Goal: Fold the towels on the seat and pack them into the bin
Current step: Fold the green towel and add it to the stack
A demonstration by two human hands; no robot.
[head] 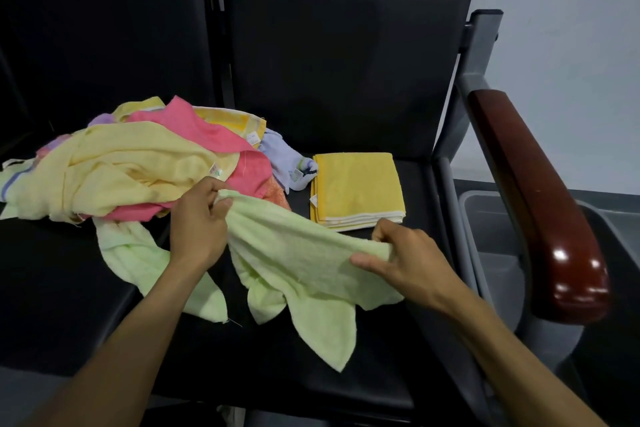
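Observation:
A light green towel (294, 253) is stretched above the black seat (346, 374), its lower edges hanging crumpled. My left hand (199, 222) pinches its upper left edge. My right hand (405, 260) grips its right edge. A folded yellow towel (358, 189) lies flat on the seat just beyond my right hand. A heap of unfolded towels (138, 163), pale yellow, pink, lilac and orange, covers the seat to the left. A grey bin (491, 218) stands to the right of the seat, below the armrest.
A dark red padded armrest (540, 204) on a grey metal frame separates the seat from the bin. Black backrests rise behind the seats. A pale wall is at the upper right.

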